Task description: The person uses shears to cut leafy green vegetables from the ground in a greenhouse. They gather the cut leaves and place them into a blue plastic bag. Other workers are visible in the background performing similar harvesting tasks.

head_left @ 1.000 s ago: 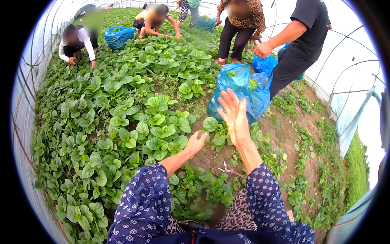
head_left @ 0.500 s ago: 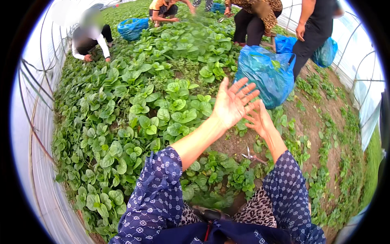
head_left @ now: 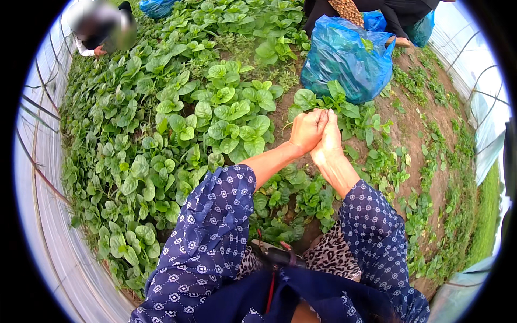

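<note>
My left hand (head_left: 308, 131) and my right hand (head_left: 329, 139) are pressed together with their fingers curled in, low over the bed. Whether anything is inside the fingers is hidden. Just beyond the knuckles stand broad green leaves (head_left: 337, 96) of a leafy plant; I cannot tell whether my hands touch its stem. Past these leaves sits a full, translucent blue plastic bag (head_left: 347, 62) with greens showing through. Shorter leafy plants (head_left: 309, 196) grow between my forearms.
A dense bed of leafy greens (head_left: 145, 145) spreads on the left. Bare soil (head_left: 417, 142) with scattered plants runs along the right. Plastic sheeting (head_left: 43, 215) on hoops walls the left side. A person in white (head_left: 86, 48) crouches far left; others and more blue bags (head_left: 156, 6) are farther back.
My open, spread hands have come together and closed. The view has tipped downward, so the bag and people sit higher. Scissors seen on the soil earlier no longer show there.
</note>
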Motion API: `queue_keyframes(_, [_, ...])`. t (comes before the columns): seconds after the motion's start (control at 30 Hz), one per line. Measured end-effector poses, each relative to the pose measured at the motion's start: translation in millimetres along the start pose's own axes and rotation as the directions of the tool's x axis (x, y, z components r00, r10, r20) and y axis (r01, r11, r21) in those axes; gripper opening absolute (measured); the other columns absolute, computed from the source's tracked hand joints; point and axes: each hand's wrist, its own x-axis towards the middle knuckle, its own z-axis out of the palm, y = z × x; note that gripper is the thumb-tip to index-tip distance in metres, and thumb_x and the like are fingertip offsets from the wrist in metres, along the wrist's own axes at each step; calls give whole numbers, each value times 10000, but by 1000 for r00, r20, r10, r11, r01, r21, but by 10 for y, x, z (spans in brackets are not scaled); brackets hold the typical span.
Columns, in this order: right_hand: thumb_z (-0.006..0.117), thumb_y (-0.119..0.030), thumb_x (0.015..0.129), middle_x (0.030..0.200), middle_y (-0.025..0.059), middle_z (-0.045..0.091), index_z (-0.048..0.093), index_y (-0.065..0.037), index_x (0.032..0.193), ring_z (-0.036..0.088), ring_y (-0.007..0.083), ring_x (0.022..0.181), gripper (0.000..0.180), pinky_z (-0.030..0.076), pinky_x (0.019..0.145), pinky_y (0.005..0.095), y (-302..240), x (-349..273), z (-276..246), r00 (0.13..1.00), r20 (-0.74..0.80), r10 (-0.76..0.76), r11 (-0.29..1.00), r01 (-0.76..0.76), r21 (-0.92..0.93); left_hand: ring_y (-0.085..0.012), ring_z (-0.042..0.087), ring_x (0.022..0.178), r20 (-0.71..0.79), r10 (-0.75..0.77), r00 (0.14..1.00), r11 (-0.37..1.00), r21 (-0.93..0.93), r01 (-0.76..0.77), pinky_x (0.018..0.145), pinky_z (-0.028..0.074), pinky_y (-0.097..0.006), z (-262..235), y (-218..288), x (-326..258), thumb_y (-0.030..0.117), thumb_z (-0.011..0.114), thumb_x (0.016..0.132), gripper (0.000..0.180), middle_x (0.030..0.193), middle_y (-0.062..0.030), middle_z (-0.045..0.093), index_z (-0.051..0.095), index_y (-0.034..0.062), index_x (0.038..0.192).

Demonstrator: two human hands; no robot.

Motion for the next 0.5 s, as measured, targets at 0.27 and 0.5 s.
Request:
queue_keyframes(0.27, [347,-515,1011,1483,177,399,371,-92,1457,322,328,1411,616,203,1175,499,-817,-335,487,709,565,-421,799,585,-139,-376,399,1326,208,-808,551,373,-544,752,1079,337,-528,-323,-66,552,672,248,939,814,1462,-243,337,214,67,1483])
queue_keyframes(0.5, [376,-513,990,1397,185,507,486,-146,1401,462,309,1324,562,172,1146,595,-459,583,-568,649,751,-122,-533,595,-601,-354,174,1464,607,-558,565,11,-676,737,1174,181,-573,-601,284,731,756,168,907,947,1581,-249,98,74,59,1541])
